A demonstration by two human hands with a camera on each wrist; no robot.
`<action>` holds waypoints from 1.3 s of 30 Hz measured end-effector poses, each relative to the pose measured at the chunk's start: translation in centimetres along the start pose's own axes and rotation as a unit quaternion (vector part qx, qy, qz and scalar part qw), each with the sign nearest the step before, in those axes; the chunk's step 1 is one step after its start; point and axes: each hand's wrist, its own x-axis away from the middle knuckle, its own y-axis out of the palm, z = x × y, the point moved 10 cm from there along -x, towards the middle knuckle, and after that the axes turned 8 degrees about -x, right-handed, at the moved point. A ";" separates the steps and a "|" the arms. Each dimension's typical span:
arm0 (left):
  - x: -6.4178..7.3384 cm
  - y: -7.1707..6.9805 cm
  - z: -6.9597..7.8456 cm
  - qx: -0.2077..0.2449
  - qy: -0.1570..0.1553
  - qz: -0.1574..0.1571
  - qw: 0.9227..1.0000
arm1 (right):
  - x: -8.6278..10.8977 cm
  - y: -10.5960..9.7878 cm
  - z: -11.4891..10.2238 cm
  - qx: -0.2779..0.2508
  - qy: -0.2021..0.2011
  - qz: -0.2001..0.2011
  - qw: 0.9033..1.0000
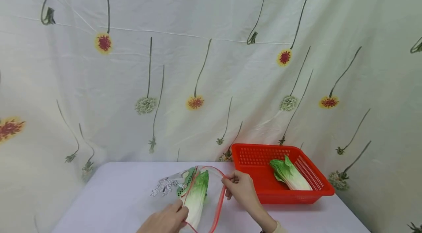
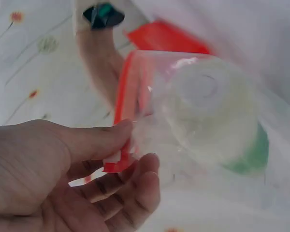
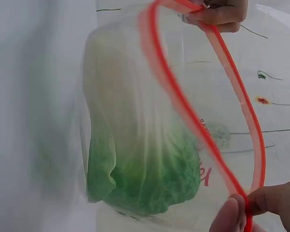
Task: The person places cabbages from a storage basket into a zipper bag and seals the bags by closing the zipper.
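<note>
With both hands we hold a clear bag (image 1: 166, 186) by its red rim (image 1: 218, 209) above the table (image 1: 125, 189). Our left hand (image 1: 168, 218) pinches the rim between thumb and forefinger, the other fingers loosely bent; our right hand (image 1: 242, 189) pinches the opposite side, so the mouth gapes. A cabbage (image 1: 197, 192) is inside, leafy end toward the table's far edge; whether the table bears its weight we cannot tell. At the far right corner stands a red basket (image 1: 287, 197) with a second cabbage (image 1: 291, 174). We judge two risks: the slick rim may slip from either pinch — the cabbage's weight dragging it — and uneven pulling may tear the thin film.
</note>
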 end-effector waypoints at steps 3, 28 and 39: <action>0.2 -5.7 -0.3 -0.025 0.041 0.159 0.986 | -0.4 -1.6 -2.1 -0.007 -0.020 0.048 0.999; -4.0 -9.8 -6.2 0.155 0.007 0.169 0.973 | -2.2 -0.9 -8.0 0.106 -0.043 0.026 0.993; -1.9 -13.1 -11.4 0.033 -0.125 0.230 0.965 | -3.7 4.4 -8.3 0.029 -0.130 -0.061 0.989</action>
